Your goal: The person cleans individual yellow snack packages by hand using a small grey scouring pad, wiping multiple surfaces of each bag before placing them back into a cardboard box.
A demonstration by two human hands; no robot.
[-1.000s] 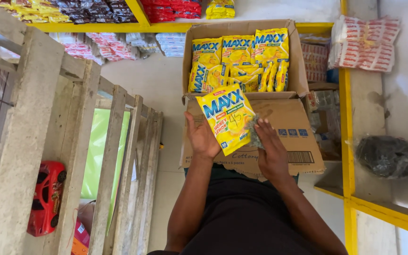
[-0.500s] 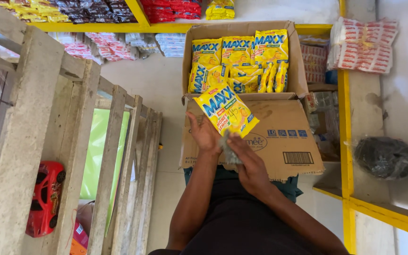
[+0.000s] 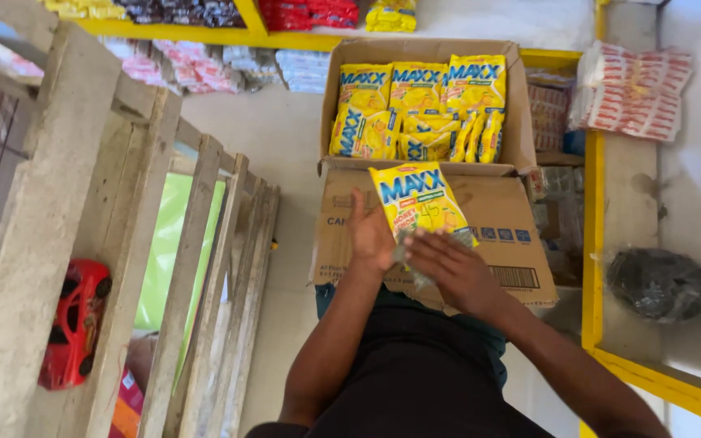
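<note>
yellow packet (image 3: pixel 417 199) upright (blue lettering), above carton flap.

- Bright, even daylight fills the view; strongest on the pale floor at 12 o'clock.
- Soft shadows lie beneath the wooden slats (image 3: pixel 204 268) at 9 o'clock.
- Wide-angle lens bends lines towards the edges.
- Focus is sharp overall; slight motion blur on the right hand (image 3: pixel 452 272).

Packet (image 3: pixel 419 199) between both hands, above carton flap (image 3: pixel 496 219); open box (image 3: pixel 423 105) behind.
</note>
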